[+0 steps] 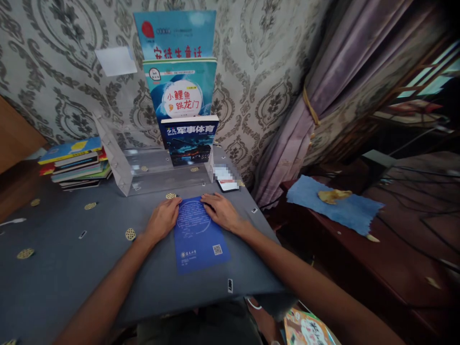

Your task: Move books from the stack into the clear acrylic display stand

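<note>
A blue printed booklet or sheet (201,244) with white text and a QR code lies on the table in front of me. My left hand (165,218) is closed at its upper left edge, fingers curled in against it. At the upper right corner, my right hand (220,209) grips the same sheet, thumb and fingers bent over the edge. Just beyond stands a clear tiered display rack (161,181). Three books rise in it one behind another: a dark military book (190,143), a teal carp storybook (181,91) and a light blue fairy-tale book (176,36).
A pile of books (81,163) sits left of the rack. A phone (227,178) lies by the rack's right foot. A spoon (12,222) is at the far left. To the right are a blue cloth (334,203) and a tied curtain (305,96); an orange book (305,328) is below.
</note>
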A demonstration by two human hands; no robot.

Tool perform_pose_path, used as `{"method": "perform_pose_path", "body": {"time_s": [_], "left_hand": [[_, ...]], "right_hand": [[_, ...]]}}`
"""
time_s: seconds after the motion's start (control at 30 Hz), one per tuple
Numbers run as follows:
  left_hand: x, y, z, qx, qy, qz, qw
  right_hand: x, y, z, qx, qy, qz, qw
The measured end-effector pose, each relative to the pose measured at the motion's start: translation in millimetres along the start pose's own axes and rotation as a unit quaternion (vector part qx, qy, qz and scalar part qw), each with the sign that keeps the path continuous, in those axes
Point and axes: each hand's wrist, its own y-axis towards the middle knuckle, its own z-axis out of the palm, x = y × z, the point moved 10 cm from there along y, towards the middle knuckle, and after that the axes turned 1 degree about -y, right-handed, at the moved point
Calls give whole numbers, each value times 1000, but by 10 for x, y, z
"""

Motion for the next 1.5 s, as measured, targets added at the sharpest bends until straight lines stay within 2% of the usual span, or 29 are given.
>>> {"method": "perform_pose_path", "body": {"time_s": [0.2,0.4,0.63,0.93,1.1,1.2,1.27,1.4,1.5], "left_hand": [[-173,6,97,24,50,41,998],[-616,-11,315,91,-5,140,986],[-1077,-187,418,170,-61,212,960],[-1532,-575,353,264,-167,271,911],[-1644,-713,326,291,-199,282,892],[-1545,-659,335,269,-214,263,901],[-1345,-534,318,230,-210,237,920],[-629,-177,165,114,-152,147,971],[-92,8,33,61,-120,65,989]], "right_hand": [[-155,66,-60,-4,64,43,997],[-184,66,-86,-12,76,48,996],[-135,62,-86,-7,69,25,997],[-188,64,-51,-16,66,22,997],[-185,60,-34,-18,69,18,997],[-158,53,-11,-12,60,13,998],[-129,41,0,-6,48,10,999],[-47,4,10,4,14,-1,1000],[78,-14,23,7,-32,-21,999]]}}
